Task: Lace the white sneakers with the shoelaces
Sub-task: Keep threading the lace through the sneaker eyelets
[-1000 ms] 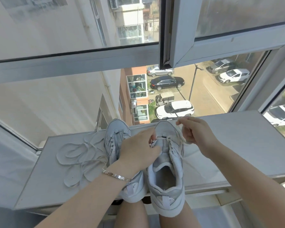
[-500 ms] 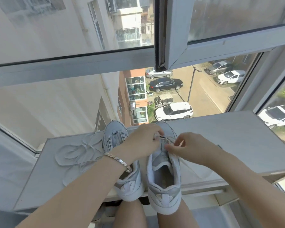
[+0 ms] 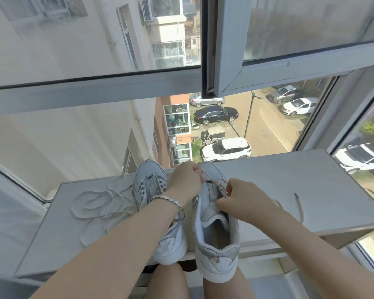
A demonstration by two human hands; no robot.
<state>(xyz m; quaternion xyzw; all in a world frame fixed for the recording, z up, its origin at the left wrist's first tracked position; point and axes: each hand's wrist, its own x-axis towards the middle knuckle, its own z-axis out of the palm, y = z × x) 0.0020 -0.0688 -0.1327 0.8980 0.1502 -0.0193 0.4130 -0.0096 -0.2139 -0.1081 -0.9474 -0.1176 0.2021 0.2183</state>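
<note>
Two white sneakers stand side by side on a grey window sill (image 3: 289, 190), heels toward me. The left sneaker (image 3: 151, 190) has bare eyelets. The right sneaker (image 3: 216, 238) carries a white shoelace (image 3: 219, 186) across its lower eyelets. My left hand (image 3: 185, 183) pinches the lace at the sneaker's toe end. My right hand (image 3: 240, 203) grips the sneaker's right eyelet flap, fingers curled over the lace there. A tail of this lace (image 3: 298, 203) trails across the sill to the right. A second loose shoelace (image 3: 95, 203) lies in loops left of the sneakers.
The sill's near edge runs just under the sneaker heels, which overhang it above my knees (image 3: 222, 285). Window glass and a white frame (image 3: 225, 61) rise right behind the sill, with a street and parked cars far below. A bracelet (image 3: 171, 200) circles my left wrist.
My right hand has come down from beside the sneaker's toe to its right eyelet flap. My left hand has shifted slightly toward the toe, still on the lace.
</note>
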